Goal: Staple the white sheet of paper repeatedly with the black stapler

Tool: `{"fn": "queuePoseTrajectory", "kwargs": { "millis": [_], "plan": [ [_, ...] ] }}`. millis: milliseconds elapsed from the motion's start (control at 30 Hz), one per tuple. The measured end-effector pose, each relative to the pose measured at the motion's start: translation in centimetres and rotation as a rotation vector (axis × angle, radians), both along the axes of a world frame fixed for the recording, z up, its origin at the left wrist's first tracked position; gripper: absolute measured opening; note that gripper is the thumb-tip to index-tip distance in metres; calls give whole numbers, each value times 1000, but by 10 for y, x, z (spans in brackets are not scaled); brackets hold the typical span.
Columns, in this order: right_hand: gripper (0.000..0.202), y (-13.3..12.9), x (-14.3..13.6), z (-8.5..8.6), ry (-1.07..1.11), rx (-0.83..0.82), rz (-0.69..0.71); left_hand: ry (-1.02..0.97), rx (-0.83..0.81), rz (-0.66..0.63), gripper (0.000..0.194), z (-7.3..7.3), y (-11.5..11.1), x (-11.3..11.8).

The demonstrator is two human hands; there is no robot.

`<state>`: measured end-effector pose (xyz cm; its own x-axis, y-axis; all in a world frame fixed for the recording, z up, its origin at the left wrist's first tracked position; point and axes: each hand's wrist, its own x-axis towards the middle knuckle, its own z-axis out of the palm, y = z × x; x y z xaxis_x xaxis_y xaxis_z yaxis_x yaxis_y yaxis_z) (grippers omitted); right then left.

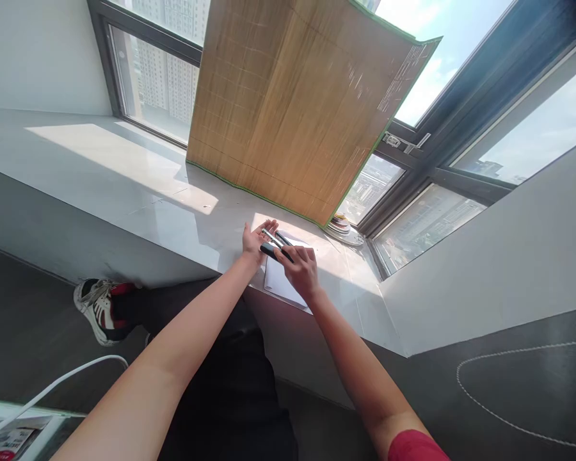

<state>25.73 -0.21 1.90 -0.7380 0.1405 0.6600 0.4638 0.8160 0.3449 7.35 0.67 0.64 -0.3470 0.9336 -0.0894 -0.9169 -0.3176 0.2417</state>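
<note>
A dark stapler (269,250) is swung apart, its silver metal rail showing between the black parts. My right hand (301,267) is closed around its rear end. Palm up, my left hand (253,242) lies just beyond the stapler's front, fingers stretched out. The stapler's front overlaps that palm in view; whether they touch I cannot tell. Beneath both hands, white sheets of paper (279,283) rest on the light window ledge (240,202), partly hidden by my right hand and the stapler.
A bamboo mat (288,109) with green edging leans upright against the windows behind the ledge. Stacked plates or discs (342,225) sit at its right corner. A white wall (489,256) bounds the ledge on the right. Below left are a shoe (98,310) and a white curved tube (62,378).
</note>
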Motion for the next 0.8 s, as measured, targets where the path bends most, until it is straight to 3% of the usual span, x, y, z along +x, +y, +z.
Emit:
{"fn": "queuePoseTrajectory", "kwargs": {
  "millis": [133,233,367,433,500,600,700,800],
  "plan": [
    [45,2,0,-6,0,35,26,-9,34,-5,71,-1,1,0],
    [41,0,5,-7,145,-46,10,-36,26,-5,69,-2,3,-2],
    [24,-1,15,-13,622,-364,-146,-50,9,41,68,-1,2,-5],
    [29,1,21,-20,774,-596,-241,-34,15,52,67,0,0,-5],
    [35,4,28,-28,797,-791,-306,-1,30,61,67,1,-2,-5],
    [34,8,37,-39,720,-947,-330,59,58,70,69,2,-4,-3],
    [32,8,41,-41,636,-963,-308,106,94,60,69,5,-6,-1],
    [43,3,34,-29,628,-722,-292,146,120,20,70,10,-11,2]
  ]
}}
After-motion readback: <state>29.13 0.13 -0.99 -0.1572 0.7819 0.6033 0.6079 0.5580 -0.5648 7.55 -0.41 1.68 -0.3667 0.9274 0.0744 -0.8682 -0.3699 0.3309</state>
